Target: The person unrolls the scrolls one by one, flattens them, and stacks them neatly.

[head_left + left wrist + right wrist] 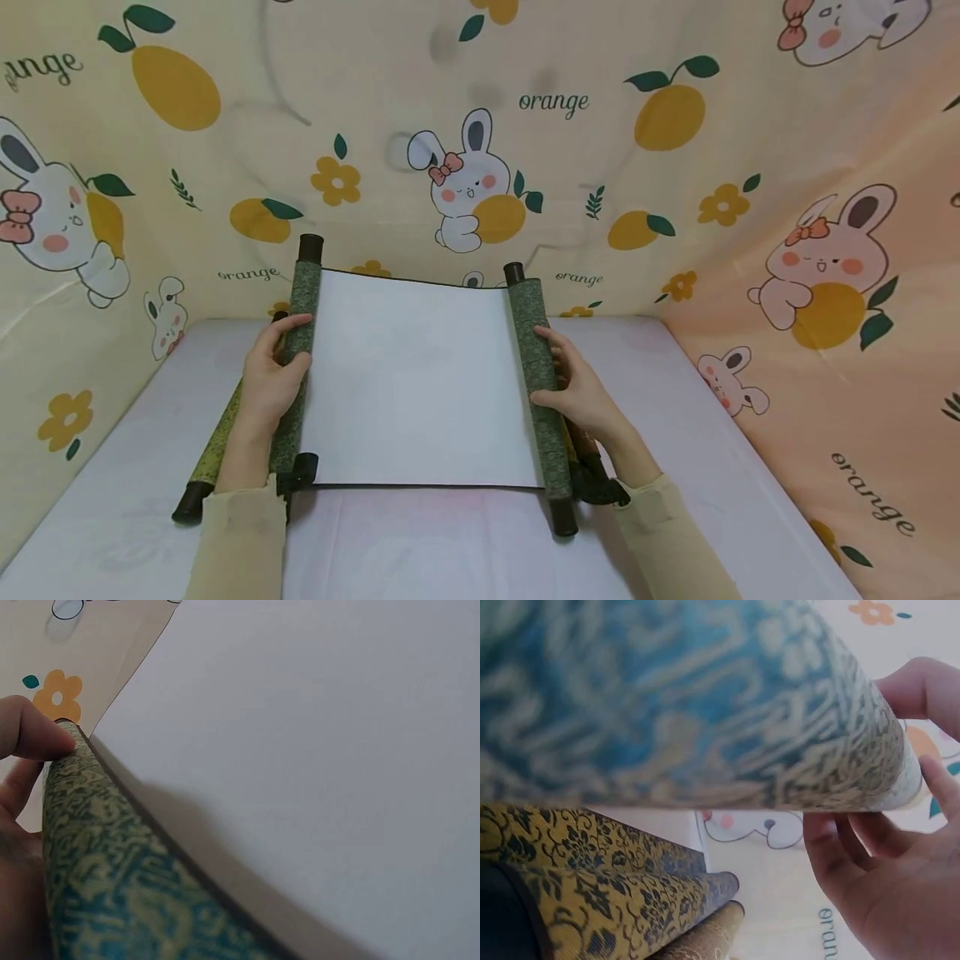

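Note:
A hanging scroll is partly unrolled, its blank white paper [420,383] stretched between two rolled ends covered in green patterned cloth with black knobs. My left hand [272,379] grips the left roll [287,437] with thumb and fingers. On the other side, my right hand [583,387] holds the right roll [553,446], thumb toward the paper and fingers around the outer side. The left wrist view shows a fingertip [56,742] pressed on the patterned cloth [112,847]. In the right wrist view, fingers [829,851] curl beneath the blue-green roll [705,712].
A yellow-green rolled scroll [217,437] with a black knob lies left of my left hand. Gold-patterned rolled scrolls [615,900] lie below the right roll. A white-covered table [420,550] meets a cloth backdrop [375,75] printed with rabbits and oranges.

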The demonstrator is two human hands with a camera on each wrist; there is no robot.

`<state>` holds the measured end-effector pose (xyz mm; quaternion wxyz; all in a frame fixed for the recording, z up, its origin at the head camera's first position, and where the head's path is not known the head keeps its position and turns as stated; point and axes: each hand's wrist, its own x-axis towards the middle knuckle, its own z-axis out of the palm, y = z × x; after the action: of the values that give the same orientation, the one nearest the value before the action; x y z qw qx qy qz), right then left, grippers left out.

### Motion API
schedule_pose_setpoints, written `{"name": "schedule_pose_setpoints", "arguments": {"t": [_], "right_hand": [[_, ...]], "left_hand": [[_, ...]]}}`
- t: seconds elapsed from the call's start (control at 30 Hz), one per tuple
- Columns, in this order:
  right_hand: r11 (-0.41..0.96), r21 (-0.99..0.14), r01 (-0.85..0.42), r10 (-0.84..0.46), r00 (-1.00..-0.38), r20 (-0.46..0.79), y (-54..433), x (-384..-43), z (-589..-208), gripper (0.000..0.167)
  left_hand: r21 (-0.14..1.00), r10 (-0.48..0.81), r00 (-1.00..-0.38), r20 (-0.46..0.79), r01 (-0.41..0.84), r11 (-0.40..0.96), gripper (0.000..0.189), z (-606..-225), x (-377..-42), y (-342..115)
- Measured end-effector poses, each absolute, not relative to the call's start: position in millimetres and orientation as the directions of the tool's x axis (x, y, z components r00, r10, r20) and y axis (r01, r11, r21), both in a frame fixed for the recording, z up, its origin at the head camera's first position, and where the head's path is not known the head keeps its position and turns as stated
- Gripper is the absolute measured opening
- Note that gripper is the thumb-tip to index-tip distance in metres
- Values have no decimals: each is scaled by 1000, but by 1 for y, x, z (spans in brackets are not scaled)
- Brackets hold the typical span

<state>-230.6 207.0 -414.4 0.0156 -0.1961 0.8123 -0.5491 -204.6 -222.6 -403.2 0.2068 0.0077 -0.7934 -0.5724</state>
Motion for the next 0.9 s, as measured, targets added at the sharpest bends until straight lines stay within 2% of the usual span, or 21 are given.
{"name": "schedule_pose_setpoints", "arguments": {"t": [0.2, 0.63, 0.73, 0.9], "right_hand": [[286, -909, -304, -386, -904, 181, 214, -231, -413, 96], [217, -937, -274, -443, -883, 156, 226, -234, -414, 81], [227, -942, -246, -428, -894, 131, 224, -234, -413, 80], [321, -910, -262, -400, -909, 120, 221, -233, -413, 84]], "left_hand": [[911, -256, -913, 319, 221, 348, 55, -401, -204, -222], [900, -244, -908, 341, 240, 363, 53, -403, -205, -227], [901, -240, -908, 344, 247, 356, 50, -403, -205, -228], [896, -221, -910, 350, 257, 361, 50, -403, -204, -227]]}}
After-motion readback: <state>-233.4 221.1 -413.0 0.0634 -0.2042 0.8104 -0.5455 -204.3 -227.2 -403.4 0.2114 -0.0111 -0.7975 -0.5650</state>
